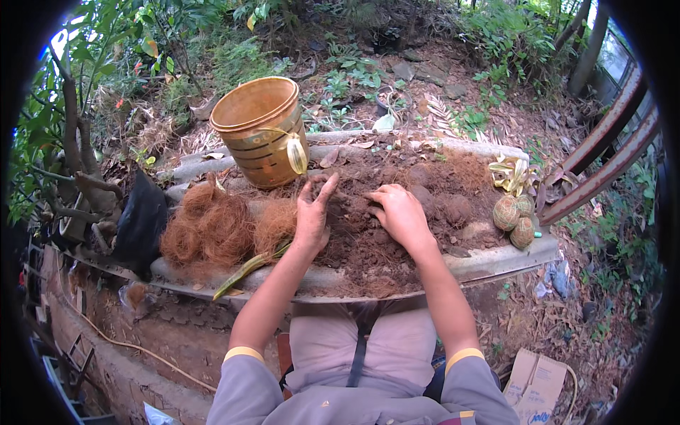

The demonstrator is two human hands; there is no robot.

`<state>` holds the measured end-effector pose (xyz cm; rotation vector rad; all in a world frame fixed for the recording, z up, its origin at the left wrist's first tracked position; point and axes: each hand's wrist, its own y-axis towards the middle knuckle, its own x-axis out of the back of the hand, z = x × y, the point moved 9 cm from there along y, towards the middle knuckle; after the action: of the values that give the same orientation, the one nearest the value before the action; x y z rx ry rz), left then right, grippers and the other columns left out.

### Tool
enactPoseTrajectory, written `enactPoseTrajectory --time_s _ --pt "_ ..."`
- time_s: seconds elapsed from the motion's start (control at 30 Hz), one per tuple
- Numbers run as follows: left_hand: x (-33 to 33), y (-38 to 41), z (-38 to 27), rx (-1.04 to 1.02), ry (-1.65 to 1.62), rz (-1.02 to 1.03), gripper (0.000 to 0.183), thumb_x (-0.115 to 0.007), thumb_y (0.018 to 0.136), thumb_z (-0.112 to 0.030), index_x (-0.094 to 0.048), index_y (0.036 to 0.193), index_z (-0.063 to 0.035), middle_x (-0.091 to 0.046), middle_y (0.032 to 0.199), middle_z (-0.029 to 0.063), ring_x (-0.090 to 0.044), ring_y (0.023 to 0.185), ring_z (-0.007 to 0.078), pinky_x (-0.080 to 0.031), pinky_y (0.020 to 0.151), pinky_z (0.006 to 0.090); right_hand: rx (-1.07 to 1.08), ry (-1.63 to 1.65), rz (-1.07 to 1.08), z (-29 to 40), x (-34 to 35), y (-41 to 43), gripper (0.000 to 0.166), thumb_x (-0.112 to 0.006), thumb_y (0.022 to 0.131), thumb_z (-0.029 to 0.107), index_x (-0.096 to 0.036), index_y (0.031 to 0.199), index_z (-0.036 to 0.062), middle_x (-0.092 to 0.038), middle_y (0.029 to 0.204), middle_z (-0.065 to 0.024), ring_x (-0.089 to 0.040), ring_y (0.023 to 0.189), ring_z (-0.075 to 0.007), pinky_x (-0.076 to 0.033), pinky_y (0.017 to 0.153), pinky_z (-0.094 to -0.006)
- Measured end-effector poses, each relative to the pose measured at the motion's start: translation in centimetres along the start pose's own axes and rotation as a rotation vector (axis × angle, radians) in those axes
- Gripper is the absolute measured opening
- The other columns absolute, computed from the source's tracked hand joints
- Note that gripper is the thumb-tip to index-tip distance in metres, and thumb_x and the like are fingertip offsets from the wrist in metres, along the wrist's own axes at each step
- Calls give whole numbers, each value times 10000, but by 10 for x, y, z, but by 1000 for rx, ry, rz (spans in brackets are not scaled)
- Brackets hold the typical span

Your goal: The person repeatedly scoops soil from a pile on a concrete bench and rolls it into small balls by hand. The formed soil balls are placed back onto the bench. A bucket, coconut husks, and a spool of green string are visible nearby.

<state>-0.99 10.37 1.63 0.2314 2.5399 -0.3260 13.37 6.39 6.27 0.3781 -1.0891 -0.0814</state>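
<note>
My left hand (313,212), smeared with soil, is held over the left part of a heap of dark reddish soil (366,255) with its fingers apart. Whether a few crumbs stick between them is hard to see. My right hand (401,215) reaches palm down onto the same heap, fingertips spread and touching the soil. Left of my left hand lies brown coconut fibre (207,228), with a smaller tuft (274,220) nearest the wrist. Soil-covered balls (451,208) sit just right of my right hand.
A weathered yellow plastic bucket (265,143) stands behind the fibre. String-wrapped balls (506,212) rest at the right end of the corrugated sheet (526,257), near rusty metal bars (600,175). A yellow-green leaf strip (239,277) crosses the front edge. A black plastic bag (141,223) hangs left.
</note>
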Motion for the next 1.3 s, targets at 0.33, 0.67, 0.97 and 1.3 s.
enactPoseTrajectory --time_s 0.33,0.67,0.97,1.3 --pt "-21 -1 29 -66 -258 18 216 -639 864 -185 -530 1018 -80 -614 966 90 -610 952 203 -514 787 327 71 545 -304 46 3 -32 404 -531 852 50 -506 1241 -57 -521 1250 -250 -467 1214 -367 -402 1002 -394" --pt "-14 -3 40 -91 -233 -52 248 -570 919 -180 -519 1077 5 -595 1024 120 -626 886 248 -553 767 364 -65 662 -282 37 -12 -37 372 -577 821 48 -572 1183 -40 -511 1272 -222 -505 1190 -332 -414 980 -381" --pt "-9 4 27 18 -130 -105 341 -553 913 -422 -519 825 -94 -565 764 18 -559 681 108 -458 566 267 -134 656 -320 13 6 -23 293 -574 856 57 -617 1141 5 -516 1228 -135 -516 1144 -230 -433 939 -329" --pt "-7 6 27 -47 -177 -45 240 -527 940 -309 -548 981 -73 -587 872 48 -585 780 150 -498 697 283 48 714 -289 22 6 -9 231 -606 815 50 -672 1034 21 -623 1143 -140 -535 1172 -284 -398 1013 -391"
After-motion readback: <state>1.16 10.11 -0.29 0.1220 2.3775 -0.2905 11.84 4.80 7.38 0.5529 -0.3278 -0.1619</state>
